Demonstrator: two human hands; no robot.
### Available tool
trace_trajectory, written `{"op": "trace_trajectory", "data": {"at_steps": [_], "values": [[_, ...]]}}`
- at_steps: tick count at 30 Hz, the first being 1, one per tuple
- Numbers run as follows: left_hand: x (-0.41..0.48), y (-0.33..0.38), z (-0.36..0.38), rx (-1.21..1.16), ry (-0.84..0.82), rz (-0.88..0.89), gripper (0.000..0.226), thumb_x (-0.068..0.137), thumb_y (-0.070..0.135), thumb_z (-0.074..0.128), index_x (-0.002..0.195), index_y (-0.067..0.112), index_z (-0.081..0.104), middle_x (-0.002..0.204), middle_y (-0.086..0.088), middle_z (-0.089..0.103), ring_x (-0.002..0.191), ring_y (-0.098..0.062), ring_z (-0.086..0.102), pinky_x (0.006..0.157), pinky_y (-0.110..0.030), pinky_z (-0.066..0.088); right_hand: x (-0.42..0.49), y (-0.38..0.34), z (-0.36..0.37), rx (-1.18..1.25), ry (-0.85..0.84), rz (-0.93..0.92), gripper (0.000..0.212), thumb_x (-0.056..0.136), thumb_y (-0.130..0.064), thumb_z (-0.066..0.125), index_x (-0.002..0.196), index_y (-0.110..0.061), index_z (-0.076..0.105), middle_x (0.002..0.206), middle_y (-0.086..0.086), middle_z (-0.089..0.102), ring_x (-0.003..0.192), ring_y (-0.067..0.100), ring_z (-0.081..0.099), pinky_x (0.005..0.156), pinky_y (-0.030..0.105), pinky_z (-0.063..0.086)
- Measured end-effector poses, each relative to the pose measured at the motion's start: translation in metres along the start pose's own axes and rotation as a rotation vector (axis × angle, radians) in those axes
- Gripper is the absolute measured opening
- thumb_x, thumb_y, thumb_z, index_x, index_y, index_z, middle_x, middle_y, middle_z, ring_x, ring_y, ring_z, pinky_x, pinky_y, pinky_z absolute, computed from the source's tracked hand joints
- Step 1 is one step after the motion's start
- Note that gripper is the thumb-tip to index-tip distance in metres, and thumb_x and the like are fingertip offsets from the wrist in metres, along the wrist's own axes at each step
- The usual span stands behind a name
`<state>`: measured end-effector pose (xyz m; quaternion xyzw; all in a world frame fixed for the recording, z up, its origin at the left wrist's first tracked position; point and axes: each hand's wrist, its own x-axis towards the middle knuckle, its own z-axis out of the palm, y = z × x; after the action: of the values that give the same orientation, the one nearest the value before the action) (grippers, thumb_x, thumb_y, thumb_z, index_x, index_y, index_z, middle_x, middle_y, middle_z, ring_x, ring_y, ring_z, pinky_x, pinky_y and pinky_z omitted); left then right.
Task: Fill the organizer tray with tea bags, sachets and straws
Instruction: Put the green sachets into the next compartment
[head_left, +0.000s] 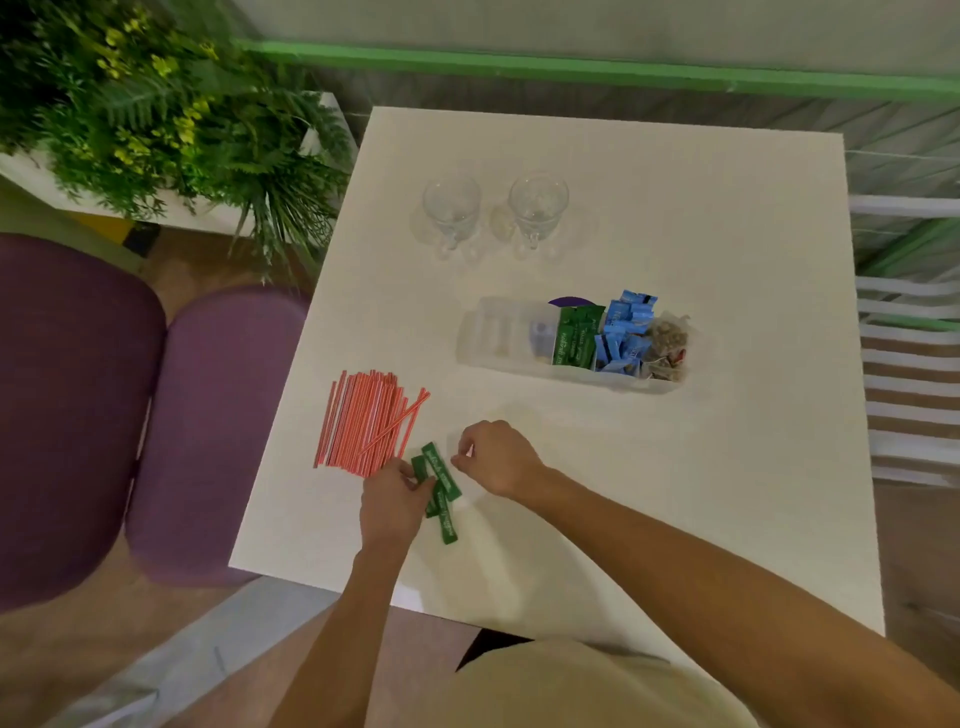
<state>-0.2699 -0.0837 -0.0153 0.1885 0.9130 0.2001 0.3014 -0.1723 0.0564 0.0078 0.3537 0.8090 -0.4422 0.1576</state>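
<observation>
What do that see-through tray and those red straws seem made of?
The clear rectangular organizer tray looks like matte translucent plastic: its contents show hazily through the walls. The thin orange-red straws could be plastic or paper; too blurred to tell.

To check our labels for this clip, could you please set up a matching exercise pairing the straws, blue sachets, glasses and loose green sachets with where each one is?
Things:
1 straws
2 blue sachets
3 glasses
4 loose green sachets

Places:
A in the organizer tray
B held in the left hand
C piled on the table near its left edge
D standing at the table's far side

Pairs: 1-C, 2-A, 3-D, 4-B.
</observation>
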Motion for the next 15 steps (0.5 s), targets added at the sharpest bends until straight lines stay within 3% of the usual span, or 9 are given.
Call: {"op": "trace_trajectory", "data": {"at_steps": [2, 4, 6, 9, 11, 15], "values": [[0.000, 0.000, -0.001, 0.023, 0.011, -0.002, 0.016, 0.082, 0.024, 0.074, 0.086, 0.016, 0.060, 0.075, -0.001, 0.065, 0.068, -0.017, 0.063, 0.066, -0.032, 0.052, 0.011, -0.014, 0.008, -0.152, -0.007, -0.007, 0.028, 0.093, -0.033, 0.056, 0.102, -0.008, 0.064, 0.096, 0.009, 0.066, 0.089, 0.028, 0.063, 0.074, 0.033, 0.051], [0.001, -0.001, -0.002, 0.040, 0.011, -0.005, 0.013, 0.082, 0.023, 0.072, 0.082, 0.018, 0.060, 0.075, -0.002, 0.065, 0.069, -0.021, 0.063, 0.065, -0.033, 0.052, 0.019, -0.024, 0.015, -0.300, 0.004, -0.031, 0.023, 0.092, -0.032, 0.055, 0.087, -0.011, 0.059, 0.076, 0.004, 0.057, 0.075, 0.025, 0.060, 0.063, 0.032, 0.043], [0.001, -0.002, -0.002, 0.026, 0.007, -0.009, 0.012, 0.082, 0.024, 0.070, 0.078, 0.021, 0.059, 0.074, 0.001, 0.064, 0.069, -0.021, 0.063, 0.064, -0.033, 0.052, 0.024, -0.032, 0.020, -0.423, 0.021, -0.054, 0.018, 0.090, -0.029, 0.056, 0.083, -0.014, 0.057, 0.065, -0.001, 0.046, 0.068, 0.022, 0.055, 0.062, 0.032, 0.037], [0.000, -0.007, -0.004, -0.024, -0.005, -0.044, 0.008, 0.082, 0.026, 0.068, 0.083, 0.020, 0.063, 0.079, 0.004, 0.066, 0.073, -0.018, 0.063, 0.065, -0.028, 0.048, 0.029, -0.036, 0.025, -0.519, 0.032, -0.087, 0.004, 0.087, -0.015, 0.056, 0.083, -0.015, 0.055, 0.066, -0.001, 0.044, 0.068, 0.022, 0.051, 0.065, 0.032, 0.035], [-0.001, -0.012, -0.005, -0.099, -0.010, -0.045, 0.004, 0.082, 0.022, 0.067, 0.083, 0.019, 0.064, 0.078, 0.008, 0.065, 0.072, -0.013, 0.062, 0.062, -0.024, 0.045, 0.029, -0.035, 0.026, -0.519, 0.027, -0.092, 0.009, 0.083, -0.006, 0.055, 0.080, -0.014, 0.054, 0.069, 0.000, 0.048, 0.072, 0.024, 0.056, 0.065, 0.031, 0.035], [-0.003, -0.015, -0.009, -0.289, -0.024, -0.063, 0.007, 0.081, 0.012, 0.067, 0.078, 0.017, 0.063, 0.072, 0.008, 0.067, 0.069, -0.008, 0.060, 0.058, -0.014, 0.038, 0.029, -0.026, 0.024, -0.279, 0.010, -0.035, 0.008, 0.084, -0.008, 0.061, 0.090, -0.006, 0.064, 0.089, 0.009, 0.065, 0.082, 0.028, 0.065, 0.064, 0.031, 0.047]]}}
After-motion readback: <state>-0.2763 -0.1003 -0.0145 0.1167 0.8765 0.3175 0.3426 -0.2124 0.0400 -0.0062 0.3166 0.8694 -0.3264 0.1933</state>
